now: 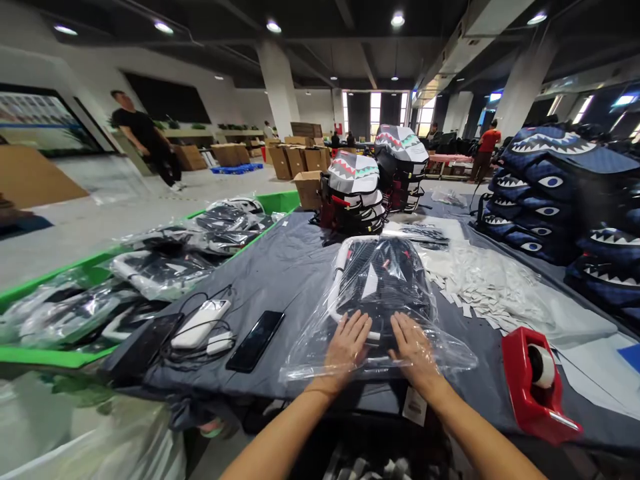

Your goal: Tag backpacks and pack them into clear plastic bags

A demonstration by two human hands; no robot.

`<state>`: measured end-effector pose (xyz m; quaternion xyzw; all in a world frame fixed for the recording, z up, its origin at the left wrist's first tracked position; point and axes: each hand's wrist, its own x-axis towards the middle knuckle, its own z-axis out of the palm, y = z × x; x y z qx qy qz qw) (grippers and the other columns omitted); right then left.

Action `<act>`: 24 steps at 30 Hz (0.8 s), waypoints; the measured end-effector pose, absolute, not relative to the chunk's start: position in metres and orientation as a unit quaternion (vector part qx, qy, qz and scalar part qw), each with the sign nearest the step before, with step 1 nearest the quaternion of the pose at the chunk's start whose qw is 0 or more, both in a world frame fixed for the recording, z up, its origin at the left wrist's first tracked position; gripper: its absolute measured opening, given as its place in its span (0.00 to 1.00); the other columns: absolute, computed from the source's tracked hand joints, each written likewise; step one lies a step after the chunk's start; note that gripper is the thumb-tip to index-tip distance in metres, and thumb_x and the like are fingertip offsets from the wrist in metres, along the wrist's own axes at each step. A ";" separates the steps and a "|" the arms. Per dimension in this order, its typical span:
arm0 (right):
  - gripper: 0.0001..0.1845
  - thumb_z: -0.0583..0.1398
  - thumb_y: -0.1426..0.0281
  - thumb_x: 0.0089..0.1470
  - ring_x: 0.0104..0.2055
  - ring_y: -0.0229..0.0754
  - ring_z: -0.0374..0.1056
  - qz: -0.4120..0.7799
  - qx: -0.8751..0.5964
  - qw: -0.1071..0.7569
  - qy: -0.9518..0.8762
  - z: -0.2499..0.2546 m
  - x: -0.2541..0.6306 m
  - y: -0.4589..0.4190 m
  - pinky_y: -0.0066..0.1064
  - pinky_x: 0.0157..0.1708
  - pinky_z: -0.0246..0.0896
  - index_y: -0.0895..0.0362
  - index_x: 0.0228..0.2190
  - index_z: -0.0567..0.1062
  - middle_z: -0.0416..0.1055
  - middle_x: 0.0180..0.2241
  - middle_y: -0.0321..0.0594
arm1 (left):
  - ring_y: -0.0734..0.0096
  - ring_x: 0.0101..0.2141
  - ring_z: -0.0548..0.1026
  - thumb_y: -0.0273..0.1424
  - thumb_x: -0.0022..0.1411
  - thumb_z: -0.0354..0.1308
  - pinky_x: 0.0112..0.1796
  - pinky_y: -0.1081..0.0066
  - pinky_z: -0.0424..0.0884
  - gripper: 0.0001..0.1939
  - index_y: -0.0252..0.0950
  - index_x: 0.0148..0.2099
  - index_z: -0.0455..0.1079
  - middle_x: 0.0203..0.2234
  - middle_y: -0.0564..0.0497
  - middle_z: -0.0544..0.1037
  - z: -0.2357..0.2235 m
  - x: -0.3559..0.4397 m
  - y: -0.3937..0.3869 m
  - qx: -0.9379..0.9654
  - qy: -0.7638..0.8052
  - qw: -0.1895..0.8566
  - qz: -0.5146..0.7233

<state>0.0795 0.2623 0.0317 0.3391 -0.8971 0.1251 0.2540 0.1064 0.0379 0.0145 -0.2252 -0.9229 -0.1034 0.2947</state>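
My left hand [346,350] and my right hand [414,347] lie flat, fingers spread, on a clear plastic bag [440,353] holding a black backpack [385,280]. The bag sits on a dark grey table cover [280,280]. Left of my left hand lie a black smartphone [255,340] and a white power bank [200,325] with tangled cables. A red tape dispenser [535,380] stands to the right of my right hand. Beyond the bag is a loose pile of white paper tags [480,287].
A green-rimmed bin [50,357] of bagged backpacks lies left of the table. Stacks of shark-mouth backpacks [353,190] stand ahead, with blue ones [545,193] at right. Cardboard boxes [300,160] and a co-worker in black [145,133] are farther back.
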 end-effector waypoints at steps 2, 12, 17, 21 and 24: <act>0.33 0.65 0.75 0.51 0.60 0.59 0.65 0.090 0.343 0.187 -0.916 0.038 0.073 0.256 0.49 0.60 0.61 0.65 0.58 0.69 0.69 0.58 0.59 | 0.55 0.60 0.69 0.24 0.65 0.48 0.62 0.49 0.61 0.25 0.36 0.63 0.65 0.59 0.41 0.73 0.013 0.101 0.036 -0.222 -0.944 0.203 -0.138; 0.13 0.64 0.60 0.58 0.36 0.50 0.76 0.089 0.326 -0.009 -0.941 0.079 0.041 0.257 0.37 0.39 0.70 0.57 0.34 0.82 0.80 0.33 0.44 | 0.58 0.30 0.77 0.47 0.57 0.63 0.35 0.68 0.68 0.15 0.40 0.32 0.78 0.23 0.48 0.78 0.052 0.061 0.025 -0.194 -0.960 0.018 -0.202; 0.22 0.59 0.61 0.63 0.62 0.52 0.64 0.204 0.334 0.145 -0.909 0.061 0.113 0.304 0.47 0.62 0.59 0.57 0.56 0.72 0.70 0.57 0.49 | 0.53 0.46 0.77 0.40 0.61 0.61 0.52 0.58 0.67 0.18 0.40 0.51 0.76 0.42 0.44 0.81 0.054 0.102 0.028 -0.190 -0.957 0.064 -0.209; 0.29 0.58 0.58 0.62 0.60 0.55 0.65 0.218 0.212 0.213 -0.928 0.038 0.169 0.349 0.49 0.57 0.64 0.57 0.60 0.65 0.68 0.58 0.53 | 0.54 0.57 0.71 0.33 0.68 0.55 0.60 0.51 0.61 0.19 0.37 0.60 0.69 0.53 0.41 0.77 0.035 0.157 0.067 -0.222 -0.916 0.248 -0.224; 0.28 0.58 0.62 0.59 0.46 0.53 0.74 0.229 0.089 0.155 -0.957 0.022 0.185 0.368 0.43 0.43 0.71 0.59 0.58 0.66 0.76 0.47 0.51 | 0.62 0.49 0.77 0.33 0.70 0.51 0.54 0.61 0.70 0.17 0.39 0.58 0.70 0.46 0.44 0.80 0.009 0.193 0.116 -0.231 -0.877 0.211 -0.366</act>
